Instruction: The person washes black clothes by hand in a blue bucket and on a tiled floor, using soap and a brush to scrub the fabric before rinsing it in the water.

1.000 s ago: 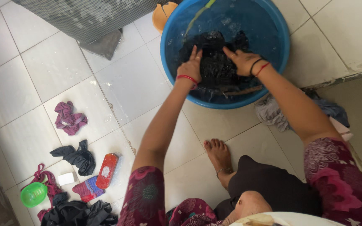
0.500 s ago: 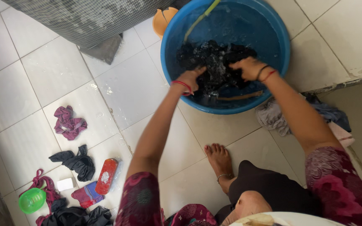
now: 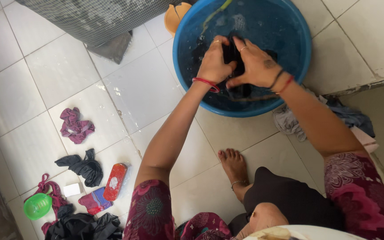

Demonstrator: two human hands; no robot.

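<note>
Lifted since before, both hands, left hand [image 3: 214, 64] and right hand [image 3: 256, 66], clutch dark cloth [image 3: 233, 55] between them above blue basin [image 3: 298, 53].

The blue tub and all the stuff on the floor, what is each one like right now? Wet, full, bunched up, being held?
Blue tub: holds water.
Black cloth: wet, gripped and bunched between both hands above the water.
Left hand: closed on the black cloth.
Right hand: closed on the black cloth.
Purple cloth: crumpled on the tiles.
Green cup: lying on the floor.
Floor tiles: wet near the tub.
</note>
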